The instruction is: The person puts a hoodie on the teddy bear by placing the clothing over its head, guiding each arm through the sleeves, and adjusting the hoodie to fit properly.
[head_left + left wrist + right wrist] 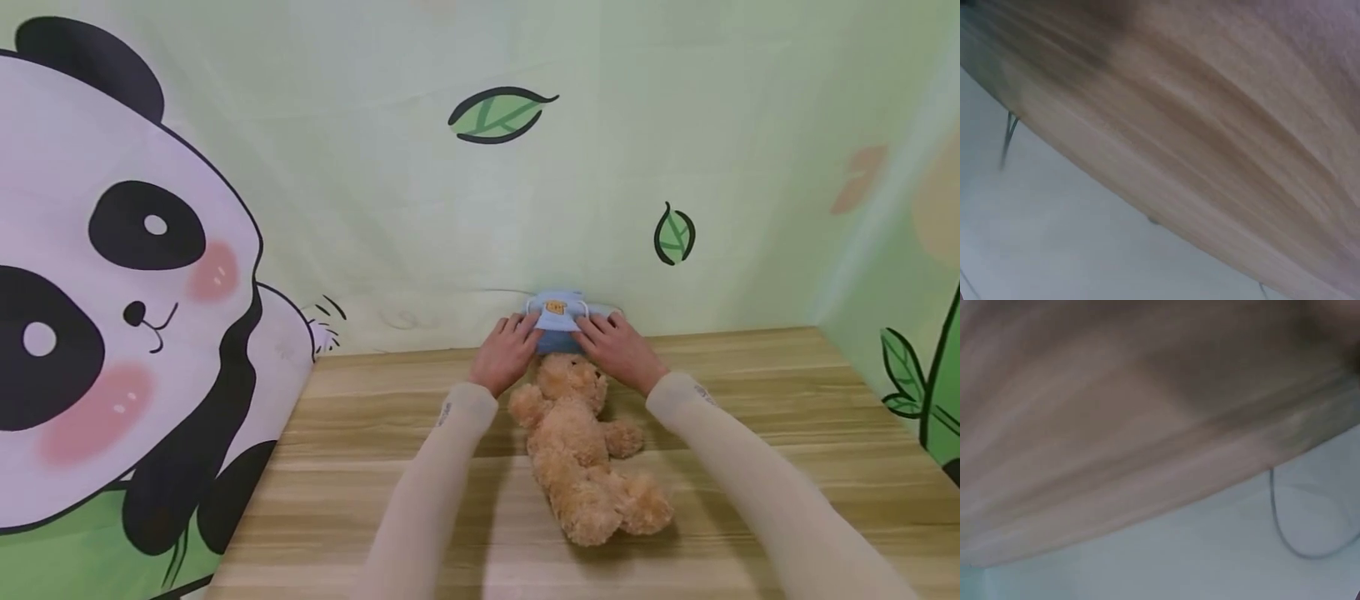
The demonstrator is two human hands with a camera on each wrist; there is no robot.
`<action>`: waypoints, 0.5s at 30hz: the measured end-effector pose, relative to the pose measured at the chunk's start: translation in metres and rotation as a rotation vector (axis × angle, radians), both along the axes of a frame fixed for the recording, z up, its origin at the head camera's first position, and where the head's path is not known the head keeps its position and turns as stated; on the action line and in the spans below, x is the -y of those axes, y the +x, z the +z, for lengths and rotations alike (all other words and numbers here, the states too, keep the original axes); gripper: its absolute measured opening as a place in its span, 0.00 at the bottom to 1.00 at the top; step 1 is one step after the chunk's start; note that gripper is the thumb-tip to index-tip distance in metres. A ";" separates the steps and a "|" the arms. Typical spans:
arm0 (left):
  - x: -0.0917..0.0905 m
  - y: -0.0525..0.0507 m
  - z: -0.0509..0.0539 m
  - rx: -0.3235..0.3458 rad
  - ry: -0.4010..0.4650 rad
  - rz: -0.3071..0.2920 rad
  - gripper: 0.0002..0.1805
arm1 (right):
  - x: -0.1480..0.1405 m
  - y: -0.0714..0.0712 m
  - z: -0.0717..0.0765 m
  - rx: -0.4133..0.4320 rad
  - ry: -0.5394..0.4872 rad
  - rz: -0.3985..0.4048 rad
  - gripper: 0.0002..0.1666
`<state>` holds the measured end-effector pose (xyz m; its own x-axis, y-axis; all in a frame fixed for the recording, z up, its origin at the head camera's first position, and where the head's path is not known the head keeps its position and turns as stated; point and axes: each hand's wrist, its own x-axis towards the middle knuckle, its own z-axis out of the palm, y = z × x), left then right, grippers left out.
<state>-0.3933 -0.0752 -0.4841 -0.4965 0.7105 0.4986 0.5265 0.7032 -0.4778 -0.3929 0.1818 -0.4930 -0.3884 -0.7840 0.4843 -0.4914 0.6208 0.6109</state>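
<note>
A light brown teddy bear (573, 446) lies on the wooden table, its head toward the back wall. Just beyond its head is a small blue doll garment (557, 321) with a bear print on the front and white loops at its sides. My left hand (508, 352) pinches the garment's left side, and my right hand (621, 352) pinches its right side. Between the hands the cloth is raised against the wall. Neither wrist view shows the garment or the bear; only blurred table and wall appear there.
The wooden table (375, 433) meets a pale green printed wall cloth (390, 208) right behind the garment. A large printed panda (135, 275) covers the cloth at left. More printed cloth (892, 275) rises along the table's right side.
</note>
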 end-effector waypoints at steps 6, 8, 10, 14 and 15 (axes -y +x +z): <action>-0.001 0.003 -0.011 0.077 -0.032 0.001 0.14 | -0.001 0.003 -0.018 0.055 0.049 -0.021 0.30; -0.002 0.005 -0.012 0.133 -0.042 0.005 0.15 | -0.001 0.003 -0.022 0.100 0.025 -0.022 0.29; -0.003 0.007 -0.010 0.213 -0.032 0.008 0.17 | -0.001 0.003 -0.023 0.174 -0.032 -0.022 0.26; -0.009 0.010 0.000 0.415 0.029 0.020 0.22 | 0.000 0.003 -0.020 0.386 -0.175 -0.017 0.19; -0.010 0.011 0.003 0.475 0.046 0.019 0.24 | 0.000 0.004 -0.018 0.454 -0.213 -0.021 0.17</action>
<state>-0.3823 -0.0651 -0.4816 -0.6903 0.6812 0.2440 0.6657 0.7300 -0.1549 -0.3886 0.1814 -0.5106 -0.6118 -0.6756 0.4114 -0.6640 0.7213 0.1971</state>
